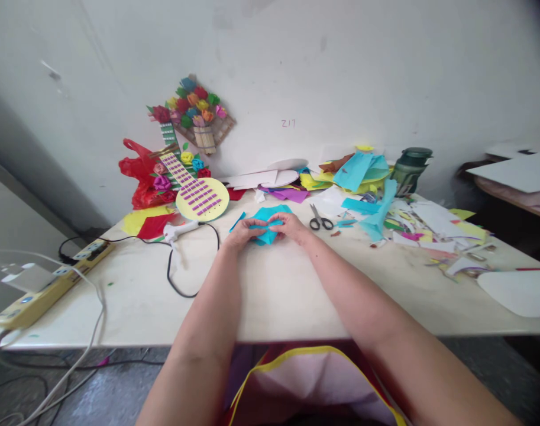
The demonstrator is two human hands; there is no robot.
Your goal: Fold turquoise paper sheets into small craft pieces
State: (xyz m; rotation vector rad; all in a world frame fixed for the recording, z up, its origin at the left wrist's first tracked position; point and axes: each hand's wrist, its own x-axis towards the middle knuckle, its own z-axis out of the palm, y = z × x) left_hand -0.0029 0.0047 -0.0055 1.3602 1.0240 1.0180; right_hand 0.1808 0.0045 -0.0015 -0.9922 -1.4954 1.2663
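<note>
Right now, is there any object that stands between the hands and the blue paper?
Nothing visible does: the left hand and the right hand both touch the blue paper. The scissors lie to the right of the right hand, not in between.

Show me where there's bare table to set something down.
Between the left forearm and right forearm, from the blue paper to the table's front edge. Another patch lies between the power strip and the left forearm, nearer than the black cord. It's crowded along the wall and at far right, where paper scraps spread.
</note>
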